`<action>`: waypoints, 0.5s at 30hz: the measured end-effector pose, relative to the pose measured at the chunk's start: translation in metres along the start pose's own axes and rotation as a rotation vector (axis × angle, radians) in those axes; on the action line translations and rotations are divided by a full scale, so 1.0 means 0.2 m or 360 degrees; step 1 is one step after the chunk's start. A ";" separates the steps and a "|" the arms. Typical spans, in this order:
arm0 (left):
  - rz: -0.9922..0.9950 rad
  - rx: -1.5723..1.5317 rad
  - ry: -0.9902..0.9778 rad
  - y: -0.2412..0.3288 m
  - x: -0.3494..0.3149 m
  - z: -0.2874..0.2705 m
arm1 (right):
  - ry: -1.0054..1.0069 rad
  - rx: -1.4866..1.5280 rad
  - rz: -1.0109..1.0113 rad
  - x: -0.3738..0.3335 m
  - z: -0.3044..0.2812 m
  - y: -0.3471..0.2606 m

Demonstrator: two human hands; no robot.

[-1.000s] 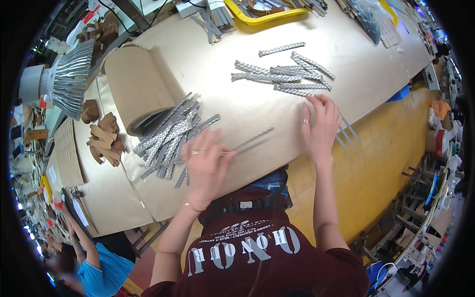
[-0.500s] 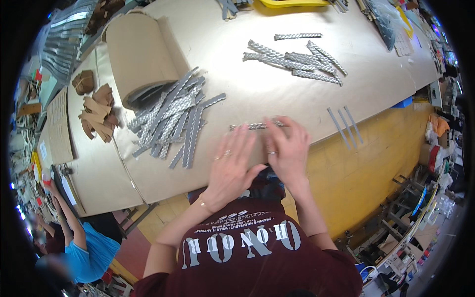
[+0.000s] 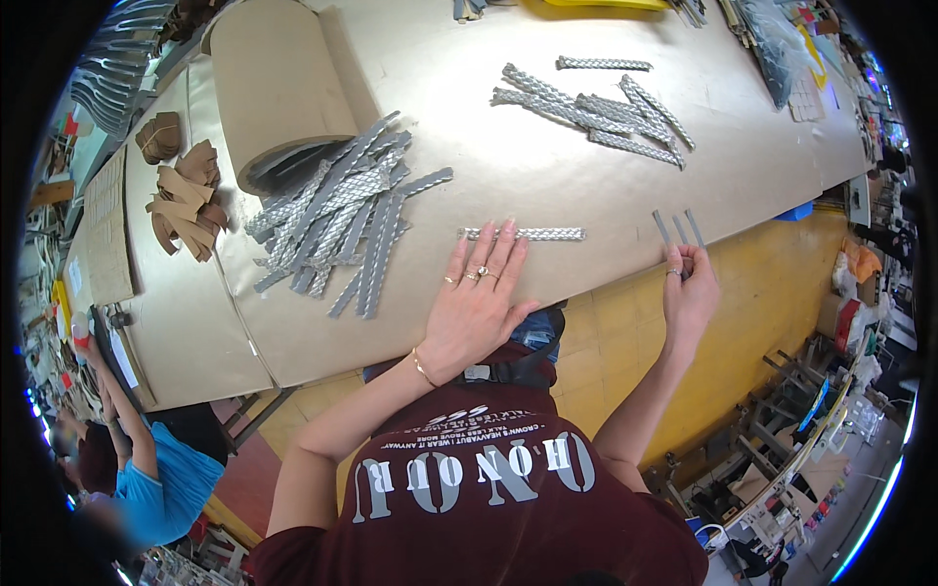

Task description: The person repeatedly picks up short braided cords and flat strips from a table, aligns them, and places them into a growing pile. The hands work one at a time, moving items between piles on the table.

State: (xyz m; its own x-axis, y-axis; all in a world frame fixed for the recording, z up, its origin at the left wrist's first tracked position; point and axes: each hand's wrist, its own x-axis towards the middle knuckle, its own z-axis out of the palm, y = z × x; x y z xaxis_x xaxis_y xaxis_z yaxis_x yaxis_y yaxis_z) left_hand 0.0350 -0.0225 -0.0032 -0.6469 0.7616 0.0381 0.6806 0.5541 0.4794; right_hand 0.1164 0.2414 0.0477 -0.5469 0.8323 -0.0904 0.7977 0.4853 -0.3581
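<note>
My left hand (image 3: 477,298) lies flat with its fingers stretched out, pressing on the left part of a silvery braided strip (image 3: 557,234) near the table's front edge. My right hand (image 3: 691,288) is at the front edge further right, its fingers pinched around the lower part of a thin grey strip (image 3: 678,228). Another grey strip (image 3: 660,225) and a third one show beside it, their lower ends hidden by my fingers. To the left of my left hand lies a loose pile of grey and braided strips (image 3: 342,215).
A big brown roll (image 3: 283,88) stands behind the pile. Brown curled pieces (image 3: 186,210) lie at the left. More braided strips (image 3: 606,112) rest at the back right, near a yellow tray (image 3: 606,3). A person in blue (image 3: 166,483) is at the lower left.
My right hand has left the braided strip and moved right to the grey strips at the table edge. My left hand has stayed flat on the braided strip.
</note>
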 end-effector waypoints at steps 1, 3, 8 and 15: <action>0.0021 -0.0025 0.0036 0.00 0.00 0.00 | 0.0073 -0.0035 -0.0028 -0.01 0.00 -0.03; 0.0062 -0.0082 0.0114 -0.01 -0.01 -0.02 | 0.0211 -0.0088 -0.0062 -0.03 -0.01 -0.10; -0.0049 -0.0923 0.0409 -0.01 -0.06 -0.12 | -0.0314 0.0750 -0.0862 -0.24 -0.08 -0.30; -0.0692 -0.2564 0.0277 -0.02 -0.09 -0.26 | -0.0845 0.1137 -0.0908 -0.33 -0.09 -0.44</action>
State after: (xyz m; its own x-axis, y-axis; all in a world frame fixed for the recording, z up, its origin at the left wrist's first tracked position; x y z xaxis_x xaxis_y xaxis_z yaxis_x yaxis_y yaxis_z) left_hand 0.0263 -0.0551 0.0398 -0.7823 0.5500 -0.2925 -0.4984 -0.2711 0.8235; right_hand 0.0866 0.1481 0.1027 -0.9724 0.2229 -0.0693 0.1470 0.3539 -0.9237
